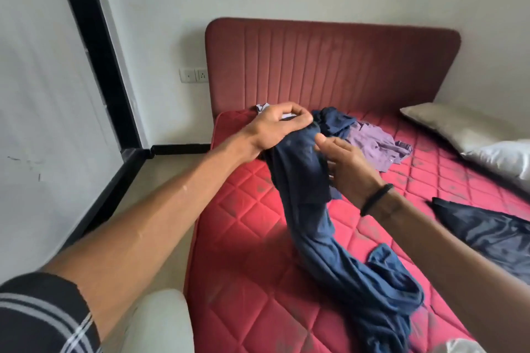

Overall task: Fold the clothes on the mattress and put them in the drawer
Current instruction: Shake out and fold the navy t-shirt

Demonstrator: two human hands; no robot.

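Observation:
A long dark blue garment [312,226] hangs over the red quilted mattress [246,243], its lower end trailing on the quilt near the front. My left hand [275,129] pinches its top edge from above. Just right of the cloth, my right hand [344,163] has straight fingers and its palm faces the fabric. Behind them lie another dark blue garment [332,120] and a purple one [372,146] in a loose heap. A bit of pale cloth [262,108] shows behind my left hand. No drawer is in view.
A red padded headboard [329,66] stands at the far end. Two pillows [464,129] lie at the right, and a dark shiny cloth [493,232] lies at the right edge. A floor strip runs left of the bed beside a black-framed wall panel [94,46].

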